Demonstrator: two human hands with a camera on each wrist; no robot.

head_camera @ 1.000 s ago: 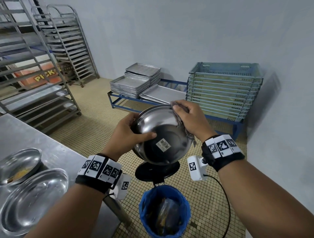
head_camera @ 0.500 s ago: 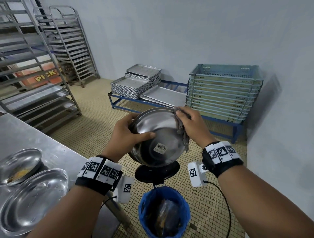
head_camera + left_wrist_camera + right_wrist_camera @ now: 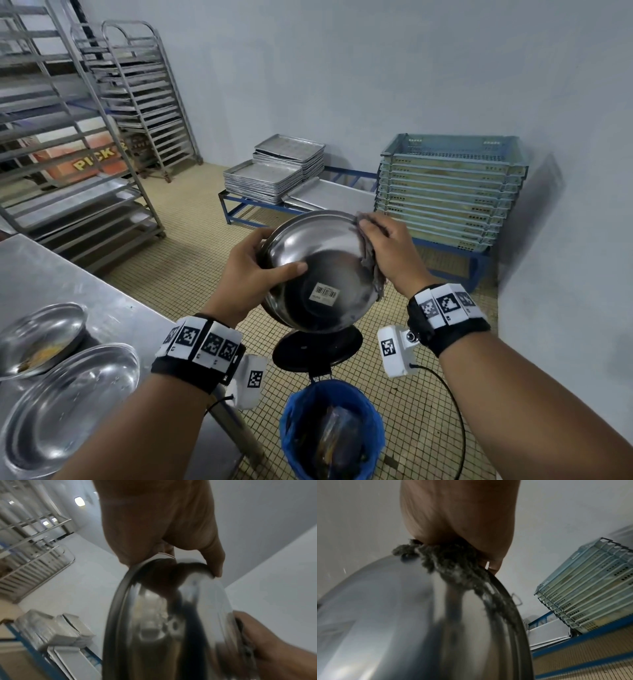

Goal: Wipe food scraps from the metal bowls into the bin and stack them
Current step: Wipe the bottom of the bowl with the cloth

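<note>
I hold a metal bowl (image 3: 322,274) tipped on edge above the blue-lined bin (image 3: 330,428), its barcoded underside facing me. My left hand (image 3: 255,267) grips its left rim, thumb across the back; the left wrist view shows the bowl (image 3: 171,622) under that hand (image 3: 188,555). My right hand (image 3: 387,253) grips a grey cloth (image 3: 371,267) against the right rim, fingers reaching over to the hidden inside. The right wrist view shows the cloth (image 3: 453,563) bunched on the rim of the bowl (image 3: 402,615). Two more bowls (image 3: 68,404) (image 3: 37,339) lie on the steel table (image 3: 68,281); the far one holds scraps.
The bin's black lid (image 3: 318,346) stands open behind it. Stacked metal trays (image 3: 270,174) and pale crates (image 3: 445,192) sit on a blue low rack (image 3: 455,250) by the wall. Tall tray trolleys (image 3: 85,137) stand at left. A cable (image 3: 459,411) trails from my right wrist.
The bowl has tilted and shifted slightly left and up. My right hand with the cloth has slid along the rim from the top toward the right side.
</note>
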